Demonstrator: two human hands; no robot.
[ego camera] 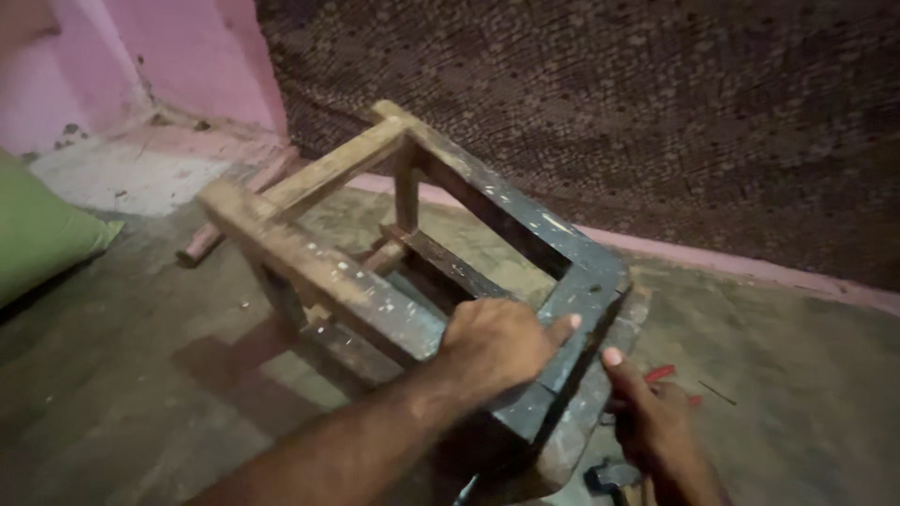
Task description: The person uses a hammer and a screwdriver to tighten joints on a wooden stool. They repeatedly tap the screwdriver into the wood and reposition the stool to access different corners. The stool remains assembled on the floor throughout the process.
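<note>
My left hand (497,347) lies flat on the wooden frame's (412,253) near corner, fingers spread; my right hand (652,412) touches its edge (red-handled pliers (667,375) untouched); joints look assembled.

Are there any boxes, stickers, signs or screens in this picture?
None that show: no package, label, sign or screen.
Left hand rests on a paint-flecked wooden frame on the floor.
Right hand touches the frame's corner, near a red-handled tool.
A green cushion lies at far left.
</note>
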